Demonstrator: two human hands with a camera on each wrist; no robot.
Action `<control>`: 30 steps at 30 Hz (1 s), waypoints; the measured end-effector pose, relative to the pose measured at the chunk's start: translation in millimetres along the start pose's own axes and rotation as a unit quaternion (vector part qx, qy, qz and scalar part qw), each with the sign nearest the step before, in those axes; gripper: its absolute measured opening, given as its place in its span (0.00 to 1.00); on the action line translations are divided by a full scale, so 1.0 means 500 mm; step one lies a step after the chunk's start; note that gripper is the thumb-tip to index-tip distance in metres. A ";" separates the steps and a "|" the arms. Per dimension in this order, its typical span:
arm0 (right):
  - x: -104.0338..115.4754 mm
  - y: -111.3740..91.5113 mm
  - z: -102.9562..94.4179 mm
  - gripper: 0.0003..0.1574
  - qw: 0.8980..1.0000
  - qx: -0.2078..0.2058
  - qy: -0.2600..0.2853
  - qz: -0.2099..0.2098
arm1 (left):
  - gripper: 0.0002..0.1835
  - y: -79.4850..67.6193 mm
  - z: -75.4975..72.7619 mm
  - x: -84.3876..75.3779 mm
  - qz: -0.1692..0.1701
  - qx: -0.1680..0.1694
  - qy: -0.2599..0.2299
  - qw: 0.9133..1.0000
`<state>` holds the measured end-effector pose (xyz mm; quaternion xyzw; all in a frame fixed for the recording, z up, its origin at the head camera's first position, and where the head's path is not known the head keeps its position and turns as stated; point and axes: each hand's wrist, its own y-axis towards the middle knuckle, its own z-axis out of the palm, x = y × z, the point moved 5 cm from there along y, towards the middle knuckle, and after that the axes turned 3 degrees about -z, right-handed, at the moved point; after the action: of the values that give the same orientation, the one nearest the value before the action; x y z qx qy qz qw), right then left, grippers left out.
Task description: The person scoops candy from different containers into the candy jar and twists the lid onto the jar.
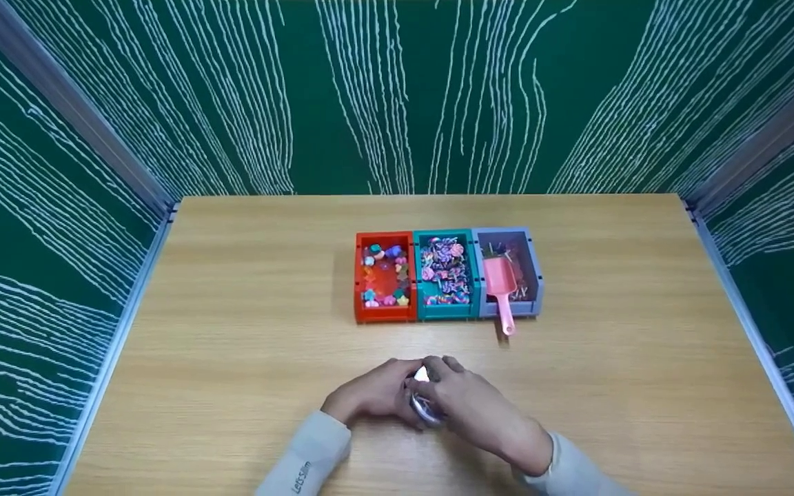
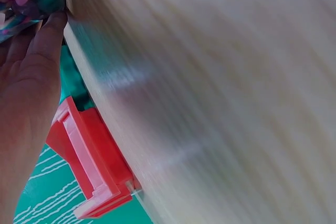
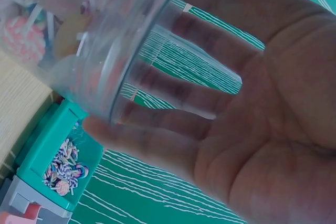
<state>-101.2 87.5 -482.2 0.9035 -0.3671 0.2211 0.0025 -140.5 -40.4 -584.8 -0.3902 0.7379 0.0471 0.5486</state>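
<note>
A clear jar with small colourful lollipop and star charms inside stands between both hands near the front of the table. My left hand grips its side; in the left wrist view the fingers lie along the jar's wall. From the other side my right hand reaches over the jar's top, and its fingers curl round a see-through lid-like part at the rim. Most of the jar is hidden by the hands in the head view.
Three joined bins stand beyond the hands: red with assorted charms, teal with lollipop charms, and grey-purple with small pieces. A pink scoop lies in the grey-purple bin, handle over its front. Green walls surround the wooden table.
</note>
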 end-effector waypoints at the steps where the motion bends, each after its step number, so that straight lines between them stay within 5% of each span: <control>1: 0.001 -0.001 -0.001 0.37 1.000 -0.008 -0.007 -0.003 | 0.47 0.001 0.000 0.000 0.000 0.000 -0.002 1.000; 9: 0.013 -0.007 -0.003 0.37 0.993 -0.086 -0.071 -0.040 | 0.43 0.001 0.001 -0.006 0.024 -0.009 -0.013 1.000; 19: 0.012 -0.011 0.001 0.38 0.994 -0.081 -0.075 -0.014 | 0.44 -0.002 0.001 -0.008 0.013 -0.010 -0.010 1.000; 27: 0.013 -0.019 0.010 0.51 0.999 0.014 -0.021 0.033 | 0.47 -0.006 0.001 -0.004 0.011 -0.013 -0.012 1.000; 30: 0.015 -0.022 0.006 0.53 0.999 0.016 -0.017 0.030 | 0.46 -0.004 0.002 -0.002 0.011 -0.012 -0.017 1.000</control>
<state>-88.3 90.1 -480.1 0.8957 -0.3903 0.2115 -0.0243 -138.6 -40.9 -583.7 -0.3873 0.7320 0.0687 0.5563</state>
